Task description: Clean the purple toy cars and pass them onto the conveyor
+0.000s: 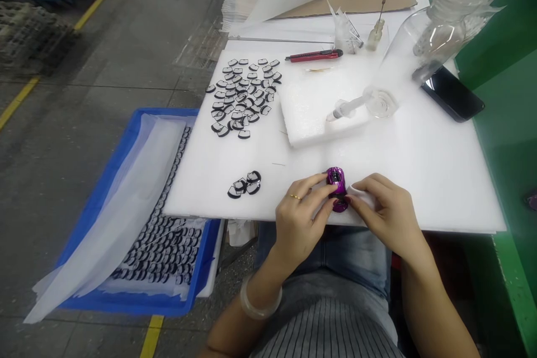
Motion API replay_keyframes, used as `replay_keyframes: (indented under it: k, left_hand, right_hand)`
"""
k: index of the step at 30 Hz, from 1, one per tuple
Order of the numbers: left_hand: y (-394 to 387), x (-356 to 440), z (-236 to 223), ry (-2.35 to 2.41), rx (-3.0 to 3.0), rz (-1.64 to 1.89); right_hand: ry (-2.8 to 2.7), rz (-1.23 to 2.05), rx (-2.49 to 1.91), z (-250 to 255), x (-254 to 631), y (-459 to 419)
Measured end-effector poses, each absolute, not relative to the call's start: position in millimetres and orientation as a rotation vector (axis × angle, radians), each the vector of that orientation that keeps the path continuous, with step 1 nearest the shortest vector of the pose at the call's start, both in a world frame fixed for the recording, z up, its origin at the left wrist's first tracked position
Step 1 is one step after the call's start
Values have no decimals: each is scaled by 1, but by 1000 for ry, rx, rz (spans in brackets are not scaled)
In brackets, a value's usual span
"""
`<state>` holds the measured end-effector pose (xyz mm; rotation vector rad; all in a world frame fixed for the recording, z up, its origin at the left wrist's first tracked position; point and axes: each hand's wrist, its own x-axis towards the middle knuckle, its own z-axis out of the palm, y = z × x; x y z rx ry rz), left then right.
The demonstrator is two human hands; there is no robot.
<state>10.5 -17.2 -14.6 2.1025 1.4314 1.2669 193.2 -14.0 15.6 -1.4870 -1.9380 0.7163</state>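
A small shiny purple toy car [337,178] is held over the front edge of the white work surface. The fingers and thumb of my left hand [300,215] grip it from its left side. My right hand [390,210] pinches a crumpled white cloth or tissue [364,197] close to the car's right side, its thumb tip at the car. Left of my hands lies a little group of black-rimmed clear parts [245,184]. Farther back, many similar curved parts [241,95] are spread out in a loose pile.
A white foam block [300,117] bears a syringe [348,107] beside a clear round base [381,102]. Behind are a red utility knife [314,56] and small bottle [375,34]. A phone [453,93] lies right. A blue crate [126,305] of parts stands left, below the table.
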Motion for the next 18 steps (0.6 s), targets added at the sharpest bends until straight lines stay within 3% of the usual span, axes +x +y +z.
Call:
replay_keyframes:
  k: [7, 14, 18]
  left_hand:
    - [-15, 12, -8, 1424, 2021, 1157]
    - [-4, -4, 10, 1288, 1960, 814]
    - [-1, -7, 10, 1227, 2063, 679]
  right_hand:
    - [-1931, 810, -1559, 21, 188, -9]
    - [-1970, 1018, -1404, 23, 208, -3]
    - [-1888, 777, -1342, 15, 209, -9]
